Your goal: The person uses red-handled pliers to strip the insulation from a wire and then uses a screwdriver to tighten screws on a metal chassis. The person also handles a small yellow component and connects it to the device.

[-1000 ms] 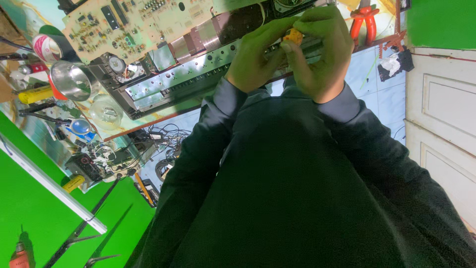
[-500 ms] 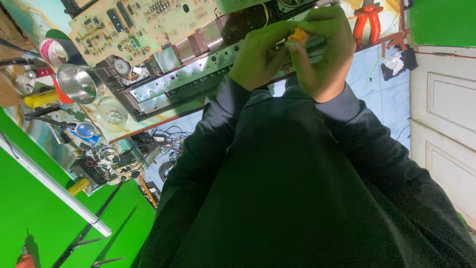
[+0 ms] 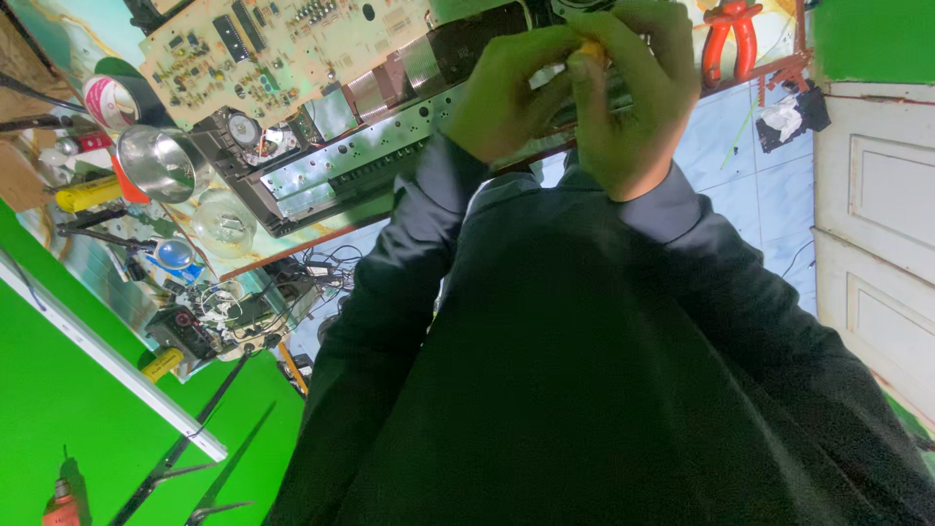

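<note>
Crowding cluttered bench (image 3: 292,255): circuit board (image 3: 263,49), pliers (image 3: 732,39); white door (image 3: 877,244) rt.

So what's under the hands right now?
Under the left hand and right hand lies the opened metal chassis. A small orange part shows between the fingers; the rest is covered.

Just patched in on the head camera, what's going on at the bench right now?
A person in a dark long-sleeved top has both hands raised together over an opened electronic device on the workbench. The left hand and right hand pinch a small orange-yellow part between the fingertips; what it is cannot be told. A large circuit board lies beside the metal chassis. Red-handled pliers sit at the bench edge, and a shiny metal reflector and tape rolls lie further left.
</note>
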